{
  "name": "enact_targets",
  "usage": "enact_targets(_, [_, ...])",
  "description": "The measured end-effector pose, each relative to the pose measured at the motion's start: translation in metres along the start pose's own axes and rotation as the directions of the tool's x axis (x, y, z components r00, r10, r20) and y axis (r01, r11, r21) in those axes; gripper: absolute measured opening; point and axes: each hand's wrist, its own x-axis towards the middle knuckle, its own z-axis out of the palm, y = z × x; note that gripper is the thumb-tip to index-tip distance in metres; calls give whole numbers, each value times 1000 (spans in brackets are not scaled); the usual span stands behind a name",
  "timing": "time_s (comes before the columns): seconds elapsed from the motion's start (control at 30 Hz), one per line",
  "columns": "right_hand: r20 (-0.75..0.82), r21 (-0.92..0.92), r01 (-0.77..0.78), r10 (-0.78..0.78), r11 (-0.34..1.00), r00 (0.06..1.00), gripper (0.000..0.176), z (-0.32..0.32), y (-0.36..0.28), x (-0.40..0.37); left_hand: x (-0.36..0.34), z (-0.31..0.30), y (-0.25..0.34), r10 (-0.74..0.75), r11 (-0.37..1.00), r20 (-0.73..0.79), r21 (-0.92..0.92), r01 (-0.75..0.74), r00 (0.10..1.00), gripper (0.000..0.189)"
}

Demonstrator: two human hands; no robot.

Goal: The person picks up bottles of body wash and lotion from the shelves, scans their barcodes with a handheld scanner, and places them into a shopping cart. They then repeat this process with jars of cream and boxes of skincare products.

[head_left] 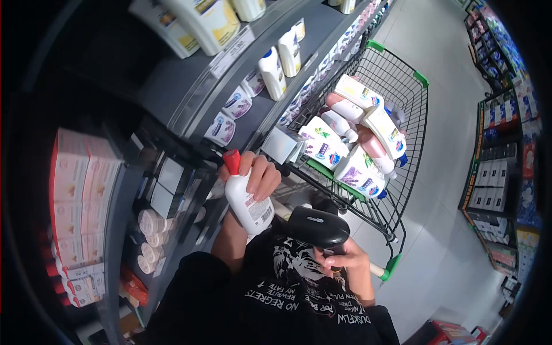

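Note:
My left hand [263, 174] is wrapped round a white bottle [248, 204] with a red cap [231, 161]. The bottle's back, with small print and a barcode, faces up toward me. In my right hand [348, 263] is a black barcode scanner [318, 228], gripped by its handle in front of my black printed shirt. The scanner's head points toward the bottle, a short gap apart. Beyond my hands stands a shopping cart [415, 123] of dark wire with green corners, holding several white and pink bottles [362, 169].
Shelves on the left carry white bottles [272, 73], purple-patterned packs [237, 103], pink boxes [70, 201] and small round jars [153, 230]. Across the grey tiled floor [434, 230], a second shelf row [489, 184] runs along the right. A white box [283, 142] sits at the cart's near corner.

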Motion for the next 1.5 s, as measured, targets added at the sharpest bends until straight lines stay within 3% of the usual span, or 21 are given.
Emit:
enact_targets(0.03, [-44,14,17,-16,1000,999,59,-5,-3,-4,5,-2,1,-26,1000,-6,-3,26,1000,35])
enact_targets(0.07, [-62,43,77,-74,996,995,59,-13,2,-10,10,-4,2,-6,997,-110,81,15,994,38])
enact_targets(0.17, [-230,205,295,-247,933,941,55,-31,7,-26,46,1,5,64,890,-386,439,122,920,42])
enact_targets(0.27, [-366,317,517,-400,795,840,58,-48,9,-26,83,-19,0,5,563,-416,753,341,909,44])
enact_targets(0.3, [-416,343,567,-420,749,806,58,-50,5,-26,97,-19,-4,-103,531,-513,696,484,852,35])
enact_targets(0.37, [-519,339,648,-439,683,734,60,-49,3,-25,118,-29,-31,-159,221,-526,806,549,836,29])
enact_targets(0.47, [-486,326,646,-463,690,741,60,-51,2,-27,126,-71,-63,-375,-333,-459,878,345,805,25])
enact_targets(0.5, [-463,304,618,-454,725,761,60,-51,2,-26,123,-79,-74,-390,-337,-456,879,337,800,25])
enact_targets(0.57, [-450,282,610,-459,741,766,60,-49,4,-25,105,-107,-91,-505,-618,-394,786,-2,768,21])
enact_targets(0.67, [-488,259,586,-420,768,765,58,-45,3,-27,79,-120,-99,-493,-727,-504,686,-17,709,19])
enact_targets(0.8, [-538,243,608,-416,756,733,58,-42,4,-29,53,-114,-92,-491,-814,-555,568,-126,671,16])
enact_targets(0.93, [-537,198,587,-415,785,735,56,-37,1,-25,33,-116,-85,-400,-879,-545,456,-140,737,11])
enact_targets(1.17, [-523,42,378,-302,925,797,42,-30,11,-18,19,-99,-85,-327,-902,-643,431,-26,692,9])
enact_targets(1.3, [-517,13,361,-302,933,800,44,-29,19,-14,11,-68,-85,-241,-869,-633,478,126,736,14])
enact_targets(1.37, [-536,0,412,-348,911,769,47,-26,22,-12,5,-28,-80,-162,-823,-557,532,201,814,16])
enact_targets(1.4, [-534,4,428,-360,904,765,51,-24,23,-12,-5,-9,-75,-104,-779,-432,595,197,896,16])
enact_targets(1.47, [-513,0,448,-385,894,767,61,-28,27,-15,-32,29,-63,78,-541,-164,822,180,983,14])
enact_targets(1.5, [-501,-38,449,-406,892,764,57,-26,27,-14,-52,44,-59,165,-457,-163,861,222,973,11])
